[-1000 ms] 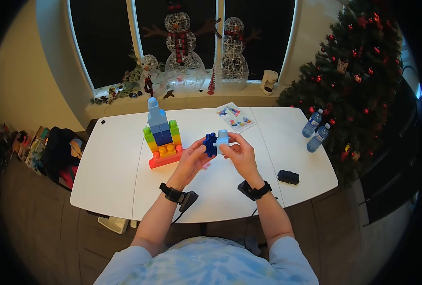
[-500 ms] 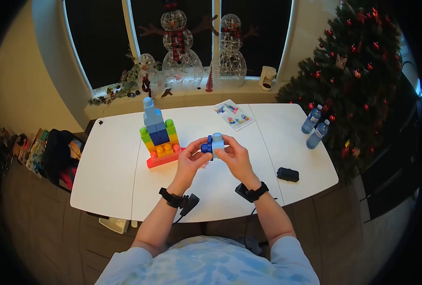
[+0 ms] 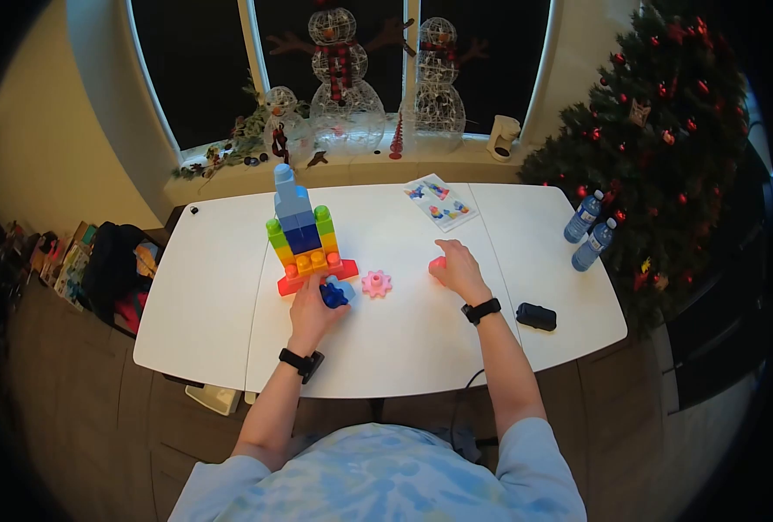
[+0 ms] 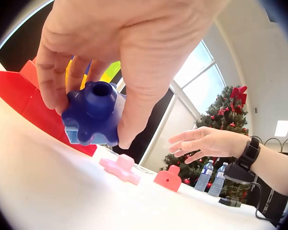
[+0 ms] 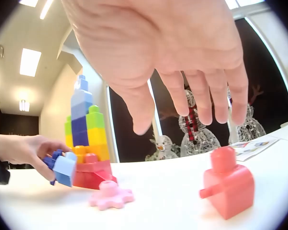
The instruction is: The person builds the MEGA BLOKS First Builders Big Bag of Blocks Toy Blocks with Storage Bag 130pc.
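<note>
In the head view my left hand [image 3: 311, 315] grips a dark blue gear [image 4: 97, 114] joined to a light blue block [image 5: 65, 168], close in front of the tower's red base. Thumb and fingers curl round the gear's sides in the left wrist view. My right hand [image 3: 461, 273] hovers with fingers loosely extended above a red block [image 5: 228, 184] that has a round stud on top and a peg on its side. Between the hands a pink gear [image 3: 376, 284] lies on the table. The tower [image 3: 300, 233] of stacked bricks runs from red through yellow and green to blue.
A picture sheet [image 3: 441, 203] lies at the back of the white table [image 3: 386, 357]. Two water bottles [image 3: 588, 233] stand at the right, with a black case [image 3: 536, 316] nearer me. Beyond the right edge rises a decorated tree [image 3: 639, 130].
The hands have drawn apart. My left hand has carried the gear and light blue block left towards the tower; my right hand has let go of them and moved right, over the red block.
</note>
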{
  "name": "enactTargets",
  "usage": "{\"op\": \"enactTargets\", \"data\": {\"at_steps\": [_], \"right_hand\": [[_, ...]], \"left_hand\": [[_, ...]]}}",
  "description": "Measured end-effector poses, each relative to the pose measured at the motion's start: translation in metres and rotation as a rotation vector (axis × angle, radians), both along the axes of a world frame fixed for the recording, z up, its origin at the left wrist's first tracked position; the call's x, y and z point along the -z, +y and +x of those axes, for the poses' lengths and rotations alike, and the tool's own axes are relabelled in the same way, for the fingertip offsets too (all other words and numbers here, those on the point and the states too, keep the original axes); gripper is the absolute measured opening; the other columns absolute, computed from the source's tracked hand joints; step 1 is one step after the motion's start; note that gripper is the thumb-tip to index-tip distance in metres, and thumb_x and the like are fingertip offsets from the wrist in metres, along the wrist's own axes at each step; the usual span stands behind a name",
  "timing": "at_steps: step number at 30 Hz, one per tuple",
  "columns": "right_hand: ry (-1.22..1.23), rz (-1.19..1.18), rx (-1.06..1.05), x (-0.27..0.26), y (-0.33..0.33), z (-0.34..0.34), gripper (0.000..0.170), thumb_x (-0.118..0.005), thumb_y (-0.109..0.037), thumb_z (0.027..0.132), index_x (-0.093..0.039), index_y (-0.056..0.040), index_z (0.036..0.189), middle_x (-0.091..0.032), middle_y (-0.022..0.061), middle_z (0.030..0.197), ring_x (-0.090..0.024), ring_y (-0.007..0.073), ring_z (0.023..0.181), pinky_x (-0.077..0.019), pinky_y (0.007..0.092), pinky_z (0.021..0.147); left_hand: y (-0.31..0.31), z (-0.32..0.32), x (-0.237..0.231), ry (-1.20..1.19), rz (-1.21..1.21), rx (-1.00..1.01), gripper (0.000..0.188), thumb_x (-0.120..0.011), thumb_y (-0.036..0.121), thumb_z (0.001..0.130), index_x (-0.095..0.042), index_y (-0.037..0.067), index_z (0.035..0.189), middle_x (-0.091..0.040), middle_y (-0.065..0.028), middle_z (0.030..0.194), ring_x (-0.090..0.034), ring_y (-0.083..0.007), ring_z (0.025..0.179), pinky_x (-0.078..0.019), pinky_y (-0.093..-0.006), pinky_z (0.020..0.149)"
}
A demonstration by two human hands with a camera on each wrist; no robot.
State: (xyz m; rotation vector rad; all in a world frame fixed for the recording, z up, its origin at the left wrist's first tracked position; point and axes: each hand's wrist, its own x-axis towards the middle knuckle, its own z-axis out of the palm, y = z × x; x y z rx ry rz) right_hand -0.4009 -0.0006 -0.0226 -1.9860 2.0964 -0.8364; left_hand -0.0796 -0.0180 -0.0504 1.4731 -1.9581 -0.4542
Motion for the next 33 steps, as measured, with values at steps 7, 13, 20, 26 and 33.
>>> {"op": "enactTargets", "data": {"at_steps": [7,13,20,26,33], "right_hand": [[-0.032,-0.01,-0.154,0.066,-0.021,-0.032,0.053,-0.07,0.002,0.083,-0.062,-0.0071,0.134,-0.067,0.0202,0.118,-0.064,0.0392,0.113,-0.0542,0.0449,0.097],[-0.08,0.061,-0.14,0.06,-0.016,-0.026,0.044,-0.075,-0.001,0.078,-0.063,-0.0046,0.12,-0.067,0.0189,0.116,-0.064,0.0387,0.112,-0.054,0.0438,0.095],[-0.17,0.143,-0.06,0.04,-0.005,-0.022,0.054,-0.084,-0.016,0.067,-0.063,-0.0046,0.115,-0.065,0.0177,0.114,-0.063,0.0372,0.11,-0.0533,0.0437,0.096],[-0.359,0.043,-0.045,0.015,0.007,-0.017,0.062,-0.088,-0.027,0.068,-0.064,-0.0031,0.12,-0.061,0.016,0.117,-0.063,0.0303,0.107,-0.0542,0.0407,0.094],[-0.634,-0.114,-0.091,-0.008,0.012,0.001,0.068,-0.088,-0.033,0.078,-0.062,-0.0015,0.132,-0.069,0.0109,0.108,-0.067,0.0188,0.092,-0.056,0.0322,0.081]], "left_hand": [[0.006,-0.018,-0.005,-0.131,-0.111,-0.044,0.078,-0.094,0.026,0.066,-0.057,0.011,0.133,-0.065,-0.0109,0.121,-0.062,-0.0315,0.116,-0.0528,-0.0419,0.095],[-0.004,-0.065,-0.007,-0.324,-0.462,0.334,0.068,-0.085,0.023,0.077,-0.055,0.006,0.136,-0.062,-0.0122,0.126,-0.055,-0.0306,0.125,-0.0386,-0.0489,0.114],[-0.035,-0.101,0.036,-0.614,-0.225,0.314,0.022,-0.067,0.021,0.093,-0.063,0.005,0.108,-0.069,-0.0125,0.106,-0.063,-0.0306,0.109,-0.0377,-0.0493,0.115],[-0.034,-0.097,0.032,-0.458,-0.163,0.351,0.018,-0.069,0.018,0.092,-0.065,0.006,0.104,-0.073,-0.0141,0.096,-0.067,-0.0339,0.097,-0.0488,-0.0495,0.096],[-0.045,-0.093,0.017,-0.437,-0.081,0.496,0.026,-0.069,0.021,0.089,-0.062,0.002,0.106,-0.073,-0.0165,0.097,-0.066,-0.0362,0.095,-0.0521,-0.0501,0.081]]}}
